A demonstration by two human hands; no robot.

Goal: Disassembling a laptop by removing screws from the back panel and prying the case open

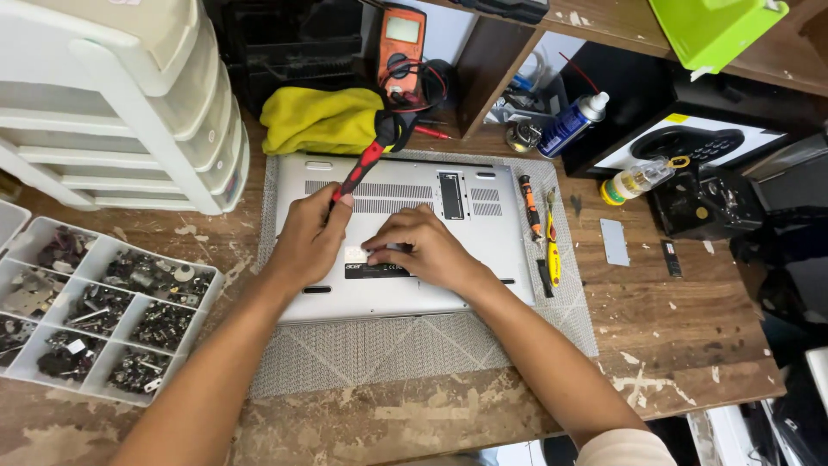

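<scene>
Silver laptop (405, 250) lay underside up on grey mat (414, 345), centre of bench. Left hand (312, 237) pinched red-black screwdriver (362, 168), handle pointing 1 o'clock. Right hand (423, 246) pressed case, fingers together, curled. Best practice: hold driver vertical, case steady. Spare drivers (539, 229) at 3 o'clock.

Hands (362, 237) on upturned silver laptop (401, 242)

Scuffed wooden workbench (673, 328) — white plastic drawers (129, 103) at left, dark wooden shelf (483, 69) behind.
</scene>
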